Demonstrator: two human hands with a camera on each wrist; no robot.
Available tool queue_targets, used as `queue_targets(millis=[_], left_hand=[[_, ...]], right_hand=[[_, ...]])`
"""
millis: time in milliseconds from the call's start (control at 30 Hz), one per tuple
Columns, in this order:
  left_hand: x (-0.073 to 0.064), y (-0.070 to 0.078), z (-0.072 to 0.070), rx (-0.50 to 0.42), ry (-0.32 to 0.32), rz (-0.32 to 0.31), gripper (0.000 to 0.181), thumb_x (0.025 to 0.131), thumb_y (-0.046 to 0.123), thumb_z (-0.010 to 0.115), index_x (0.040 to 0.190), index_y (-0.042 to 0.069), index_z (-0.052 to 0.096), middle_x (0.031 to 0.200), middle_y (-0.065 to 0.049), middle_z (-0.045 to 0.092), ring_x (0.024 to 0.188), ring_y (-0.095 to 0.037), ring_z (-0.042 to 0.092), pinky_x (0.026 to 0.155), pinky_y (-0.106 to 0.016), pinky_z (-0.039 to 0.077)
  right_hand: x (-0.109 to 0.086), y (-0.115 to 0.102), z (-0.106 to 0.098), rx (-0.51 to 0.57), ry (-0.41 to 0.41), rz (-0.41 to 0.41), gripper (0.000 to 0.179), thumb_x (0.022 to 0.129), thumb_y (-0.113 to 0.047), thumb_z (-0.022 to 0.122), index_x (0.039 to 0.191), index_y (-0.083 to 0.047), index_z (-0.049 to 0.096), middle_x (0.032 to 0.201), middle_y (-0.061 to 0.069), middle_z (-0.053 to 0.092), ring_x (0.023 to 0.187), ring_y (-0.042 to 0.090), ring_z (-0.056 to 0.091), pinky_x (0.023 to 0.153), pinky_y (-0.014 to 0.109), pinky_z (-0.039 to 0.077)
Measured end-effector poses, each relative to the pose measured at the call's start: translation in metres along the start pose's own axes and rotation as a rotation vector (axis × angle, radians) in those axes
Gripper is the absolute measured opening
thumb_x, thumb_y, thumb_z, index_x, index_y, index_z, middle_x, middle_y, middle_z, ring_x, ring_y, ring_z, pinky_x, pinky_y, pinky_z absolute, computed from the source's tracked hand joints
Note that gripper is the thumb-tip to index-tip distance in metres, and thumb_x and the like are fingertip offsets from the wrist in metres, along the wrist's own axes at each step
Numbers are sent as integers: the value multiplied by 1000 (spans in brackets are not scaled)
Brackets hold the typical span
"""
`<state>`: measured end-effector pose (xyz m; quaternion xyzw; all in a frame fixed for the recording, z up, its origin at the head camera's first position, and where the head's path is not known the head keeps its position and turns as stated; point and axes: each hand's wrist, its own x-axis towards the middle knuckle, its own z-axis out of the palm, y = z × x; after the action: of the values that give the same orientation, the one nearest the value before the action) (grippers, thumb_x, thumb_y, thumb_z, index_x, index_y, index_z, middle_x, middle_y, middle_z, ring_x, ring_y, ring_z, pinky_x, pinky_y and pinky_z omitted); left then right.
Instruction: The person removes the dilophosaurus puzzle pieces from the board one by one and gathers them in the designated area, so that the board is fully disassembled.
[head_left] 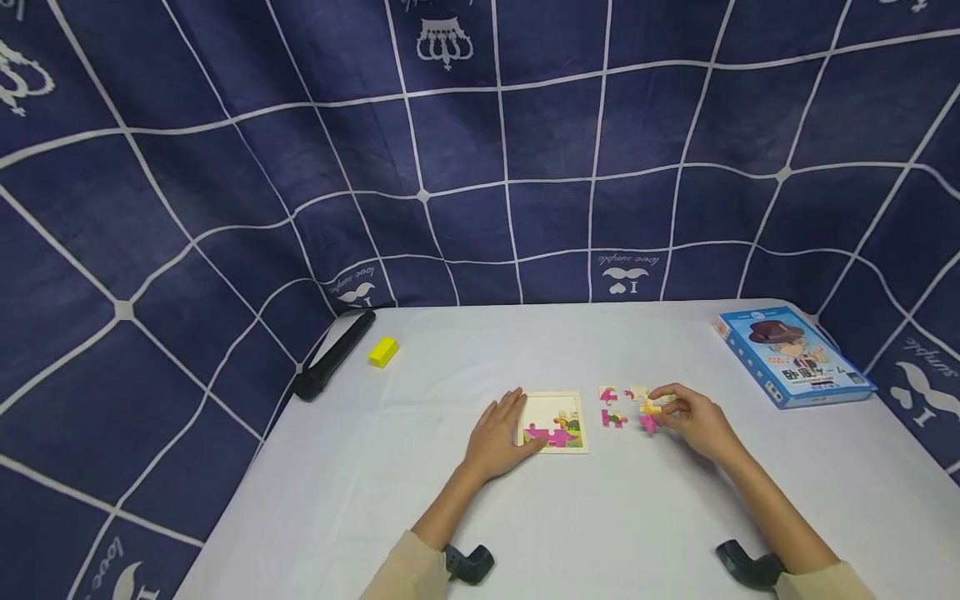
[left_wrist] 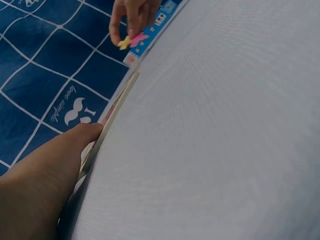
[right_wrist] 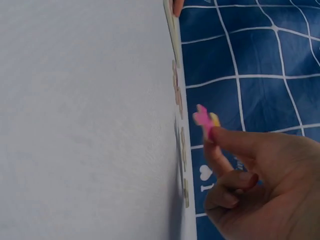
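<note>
In the head view my left hand (head_left: 492, 439) rests at the left side of a square puzzle board (head_left: 542, 409), thumb on its lower edge. Pink and green pieces fill the board's bottom and lower right; its upper left is bare. My right hand (head_left: 699, 423) pinches a pink and yellow jigsaw piece (right_wrist: 203, 118) between thumb and finger, raised off the table in the right wrist view. Near it, right of the board, lie several loose jigsaw pieces (head_left: 613, 419), some partly hidden by the hand.
A blue illustrated box (head_left: 797, 357) lies at the table's right. Toward the back left are a yellow block (head_left: 383, 352) and a black cylindrical object (head_left: 333, 356). A dark blue checked curtain (head_left: 555, 150) hangs around the white table (head_left: 600, 517).
</note>
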<state>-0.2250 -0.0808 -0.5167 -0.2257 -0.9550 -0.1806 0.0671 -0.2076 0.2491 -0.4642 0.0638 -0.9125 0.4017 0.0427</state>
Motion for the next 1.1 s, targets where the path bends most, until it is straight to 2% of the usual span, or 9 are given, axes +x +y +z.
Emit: queue_targets(millis=[133,367,567,733,900,1000,1100], left_hand=[[0,1,0,-2,15,3,85,83,65,45,143,6,33,149,-4,28,137,-18,23,112,-34,16],[1,2,1,-1,4,3,84,83,64,46,143,6,32,150,-3,27,137,-17,22,112,-34,15],[2,2,0,-1,5,-2,84,83,64,47,143,7,32,149,-3,27,137,-17,21,112,-33,14],[2,2,0,-4,15,-3,84,83,64,47,143,6,33,149,-4,29,137,-18,22,112,-33,15],[1,2,-1,-5,16,-6,84,83,63,48,143,6,33,149,-4,28,137,-18,22,112,-33,15],[1,2,0,-1,16,-5,84,83,63,48,143,6,33,149,-4,29,137,-18,23,112,-33,15],[0,2,0,2,12,-3,84,83,63,48,143,6,33,149,-4,29,137,-18,23,112,-33,15]], right_hand=[[0,7,4,-6,-23,8,28,84,-7,65,111,-7,59,81,5,66,66,18,48,52,27,35],[1,13,14,-87,31,-64,26,81,-4,67,106,-5,61,77,3,62,62,16,44,56,28,33],[2,16,18,-120,46,-87,25,81,-5,68,105,-3,62,76,1,58,58,14,39,54,27,31],[2,18,21,-156,62,-92,26,79,-6,69,104,-2,62,78,3,55,68,19,46,62,33,36],[3,19,23,-173,67,-79,28,79,-7,69,105,-2,61,81,5,50,77,24,47,67,38,37],[2,17,25,-159,92,-85,29,78,-5,70,106,-3,60,79,4,49,75,23,46,66,36,36],[2,11,30,-135,139,-121,29,77,-5,71,105,-3,62,78,4,51,66,18,43,58,30,36]])
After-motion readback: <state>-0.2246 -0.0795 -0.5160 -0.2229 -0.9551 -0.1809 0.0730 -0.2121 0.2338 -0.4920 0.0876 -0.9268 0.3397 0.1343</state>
